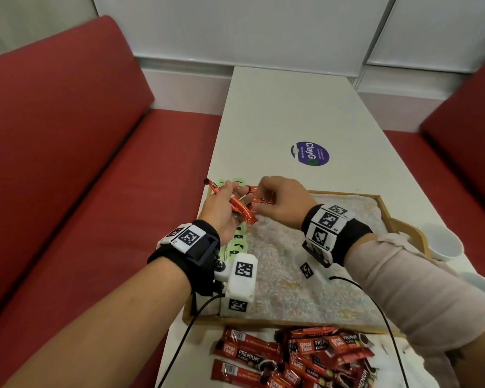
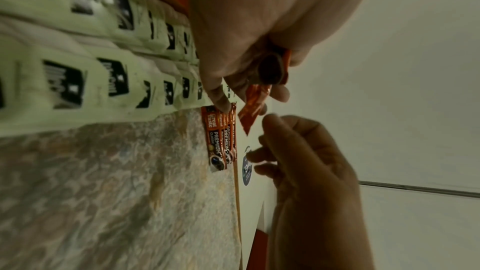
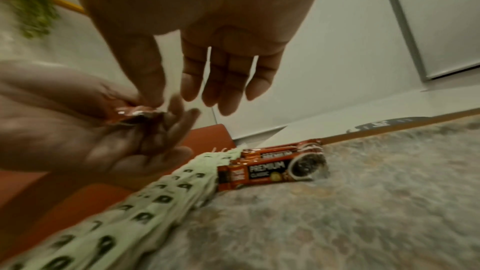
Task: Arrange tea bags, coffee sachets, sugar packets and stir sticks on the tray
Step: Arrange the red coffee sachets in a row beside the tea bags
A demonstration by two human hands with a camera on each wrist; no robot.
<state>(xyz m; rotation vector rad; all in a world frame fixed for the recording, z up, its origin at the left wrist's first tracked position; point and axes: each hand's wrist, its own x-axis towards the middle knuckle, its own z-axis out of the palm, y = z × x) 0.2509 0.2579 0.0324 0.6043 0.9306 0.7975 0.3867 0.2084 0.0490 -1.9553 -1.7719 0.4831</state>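
Coffee sachets [image 1: 240,210] held in left hand [image 1: 221,211] above tray [image 1: 398,219].

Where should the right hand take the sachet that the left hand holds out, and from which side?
Pinch the sachet at its free near end, which sticks out past the left hand toward the right hand. Come from the right, thumb on one flat face and finger on the other: it is thin, flat and long, and the left palm covers its middle.
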